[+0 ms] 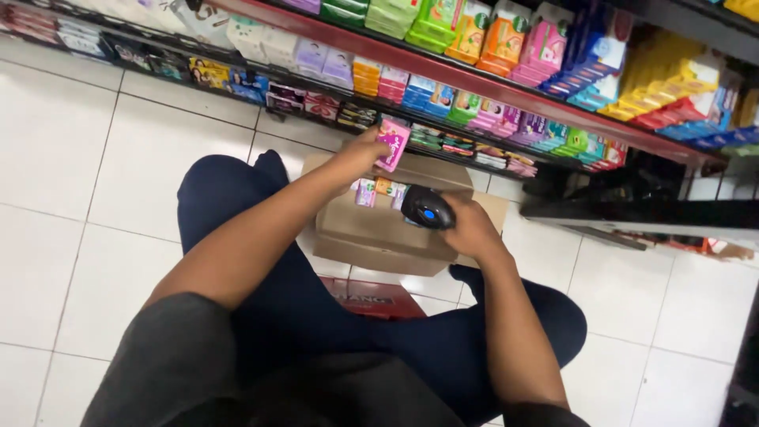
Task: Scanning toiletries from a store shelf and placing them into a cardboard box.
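Note:
My left hand [360, 150] holds a small pink box [393, 142] upright, lifted above an open cardboard carton [379, 237]. My right hand [468, 229] grips a black handheld scanner [427, 208] with a blue button, its head turned toward the pink box. Inside the carton lie several more small boxes [378, 190] in purple and orange. I am crouched on the floor, knees in dark trousers on either side of the carton.
Shop shelves [474, 79] run across the top, packed with rows of small colourful boxes. A red flat pack [371, 296] lies on the white tiled floor [87, 174] under the carton. A dark low shelf base [632, 213] juts out at right.

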